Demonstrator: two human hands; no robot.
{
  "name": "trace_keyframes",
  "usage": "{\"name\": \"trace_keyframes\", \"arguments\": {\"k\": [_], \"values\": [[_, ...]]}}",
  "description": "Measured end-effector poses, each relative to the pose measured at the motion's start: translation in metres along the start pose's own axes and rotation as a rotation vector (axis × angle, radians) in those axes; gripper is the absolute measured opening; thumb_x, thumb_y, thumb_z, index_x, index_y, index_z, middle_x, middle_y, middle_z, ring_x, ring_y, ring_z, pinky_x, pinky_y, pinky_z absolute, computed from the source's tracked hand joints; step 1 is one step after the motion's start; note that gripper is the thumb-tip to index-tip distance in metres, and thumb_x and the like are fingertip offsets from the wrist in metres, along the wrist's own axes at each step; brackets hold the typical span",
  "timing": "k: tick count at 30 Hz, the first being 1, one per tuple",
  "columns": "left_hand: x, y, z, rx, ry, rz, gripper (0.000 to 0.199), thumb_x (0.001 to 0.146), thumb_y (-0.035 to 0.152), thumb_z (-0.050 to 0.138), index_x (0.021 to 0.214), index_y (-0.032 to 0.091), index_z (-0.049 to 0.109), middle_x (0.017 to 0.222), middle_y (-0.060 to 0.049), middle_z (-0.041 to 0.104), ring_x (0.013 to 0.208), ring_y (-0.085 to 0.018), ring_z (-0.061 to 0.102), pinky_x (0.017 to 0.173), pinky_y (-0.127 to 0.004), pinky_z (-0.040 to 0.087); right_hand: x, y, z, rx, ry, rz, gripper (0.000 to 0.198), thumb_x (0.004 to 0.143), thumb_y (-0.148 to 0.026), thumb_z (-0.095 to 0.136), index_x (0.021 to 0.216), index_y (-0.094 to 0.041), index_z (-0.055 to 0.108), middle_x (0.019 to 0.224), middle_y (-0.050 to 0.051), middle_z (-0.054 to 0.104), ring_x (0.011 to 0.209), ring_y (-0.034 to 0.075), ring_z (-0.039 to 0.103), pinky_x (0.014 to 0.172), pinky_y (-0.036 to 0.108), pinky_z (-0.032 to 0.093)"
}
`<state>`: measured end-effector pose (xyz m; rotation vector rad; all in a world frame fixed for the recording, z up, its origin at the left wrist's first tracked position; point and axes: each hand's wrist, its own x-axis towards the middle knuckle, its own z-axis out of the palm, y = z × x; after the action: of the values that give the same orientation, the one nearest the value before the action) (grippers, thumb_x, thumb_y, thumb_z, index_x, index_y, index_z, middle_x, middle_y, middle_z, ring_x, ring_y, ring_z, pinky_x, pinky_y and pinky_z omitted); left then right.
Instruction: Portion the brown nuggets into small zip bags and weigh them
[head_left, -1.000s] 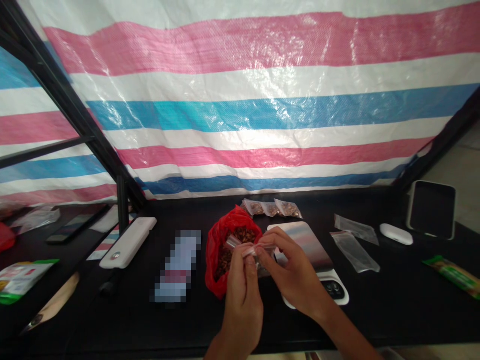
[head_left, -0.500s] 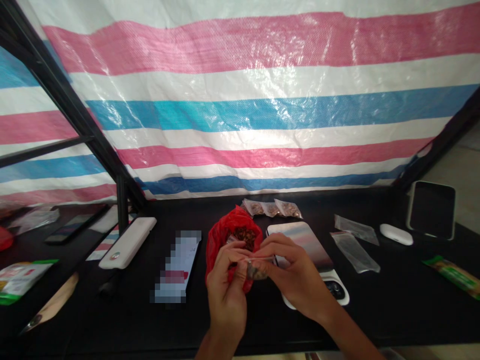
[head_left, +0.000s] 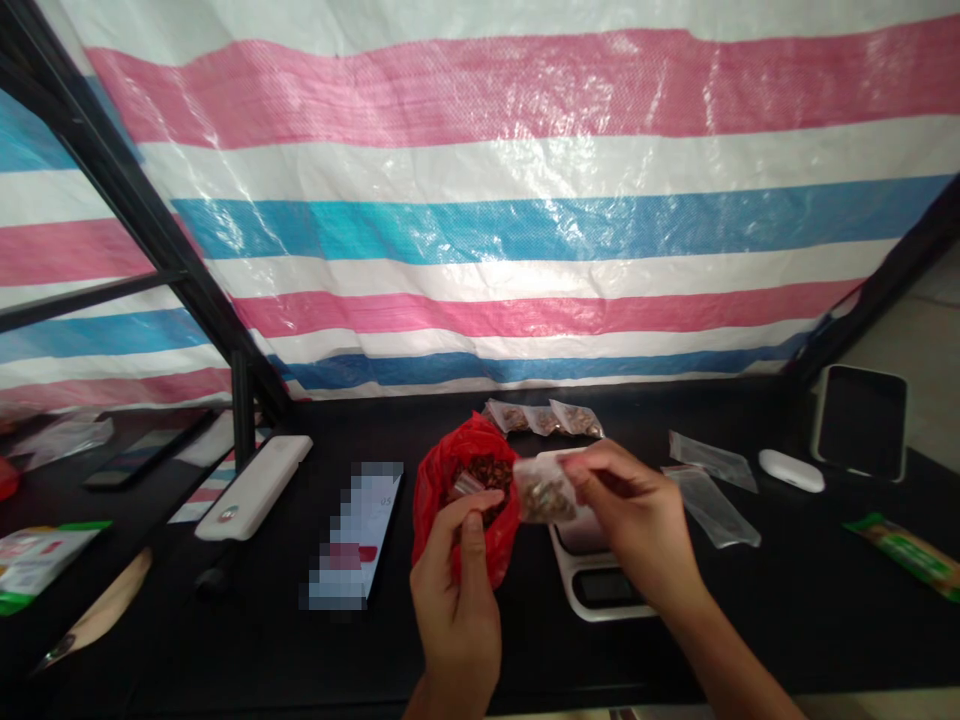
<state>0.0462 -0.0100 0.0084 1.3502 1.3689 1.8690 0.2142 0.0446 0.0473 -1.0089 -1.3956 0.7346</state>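
Note:
My right hand [head_left: 630, 510] pinches a small clear plastic bag [head_left: 545, 495] by its right edge. Brown dried pieces fill this bag, and it hangs between the red bag and the scale. My left hand [head_left: 457, 590] holds nothing; its thumb and index finger are apart, in front of the open red plastic bag [head_left: 429, 500]. Loose brown pieces [head_left: 493, 470] lie inside the red bag, along with a clear object [head_left: 466, 484] whose kind I cannot make out. Partly behind my right hand sits a white digital scale [head_left: 574, 600] with a dark display.
Several filled small bags [head_left: 541, 418] line the back. Two flat clear bags [head_left: 716, 505] and a white case [head_left: 791, 470] lie right, near a dark-screened device [head_left: 860, 420] and a green packet [head_left: 907, 550]. Leftward are a phone [head_left: 364, 530], a white power bank [head_left: 255, 487] and a knife [head_left: 105, 615].
My hands have come apart. The right one has carried the small filled bag up and to the right, away from my left fingers, which have let go of it.

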Motion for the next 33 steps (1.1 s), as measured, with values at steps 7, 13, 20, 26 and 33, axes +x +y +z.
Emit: {"name": "trace_keyframes", "arguments": {"k": [7,13,20,26,33], "values": [[-0.001,0.007,-0.011,0.039,-0.023,0.172,0.021,0.102,0.023,0.050,0.089,0.022,0.066,0.085,-0.002,0.066,0.081,-0.015,0.062,0.077,-0.023,0.049,0.033,0.039,-0.055,-0.086,0.497,0.164,0.043,0.077,-0.055,0.078,0.101,-0.020,0.076,0.094,0.009,0.079,0.083,0.025,0.075,0.075,0.035,0.059],[-0.001,0.004,-0.011,0.089,-0.048,0.211,0.022,0.103,0.017,0.045,0.089,0.022,0.062,0.085,0.000,0.063,0.082,-0.013,0.060,0.078,-0.023,0.047,0.037,0.066,-0.066,-0.345,0.164,0.180,0.042,0.083,-0.046,0.066,0.110,-0.016,0.075,0.099,0.012,0.080,0.092,0.027,0.076,0.082,0.037,0.060],[0.000,0.004,-0.013,0.108,-0.072,0.210,0.022,0.103,0.018,0.045,0.088,0.022,0.061,0.084,0.000,0.062,0.081,-0.014,0.060,0.076,-0.024,0.047,0.037,0.071,-0.106,-0.598,0.386,0.186,0.040,0.087,-0.036,0.051,0.115,-0.019,0.075,0.111,0.013,0.077,0.100,0.029,0.073,0.091,0.042,0.056],[0.000,0.008,-0.014,0.154,-0.077,0.234,0.023,0.102,0.018,0.046,0.083,0.022,0.059,0.080,0.000,0.060,0.077,-0.013,0.058,0.072,-0.022,0.046,0.028,0.085,-0.139,-1.073,0.173,0.230,0.038,0.085,-0.046,0.055,0.104,-0.022,0.076,0.097,0.012,0.076,0.082,0.031,0.072,0.074,0.042,0.054],[-0.002,0.007,-0.010,0.118,-0.107,0.213,0.023,0.101,0.019,0.047,0.082,0.021,0.060,0.076,-0.001,0.061,0.070,-0.014,0.058,0.065,-0.023,0.046,0.018,0.102,-0.145,-1.134,-0.136,0.124,0.029,0.088,-0.041,0.054,0.082,-0.023,0.075,0.090,0.010,0.070,0.081,0.028,0.069,0.076,0.039,0.051]]}}
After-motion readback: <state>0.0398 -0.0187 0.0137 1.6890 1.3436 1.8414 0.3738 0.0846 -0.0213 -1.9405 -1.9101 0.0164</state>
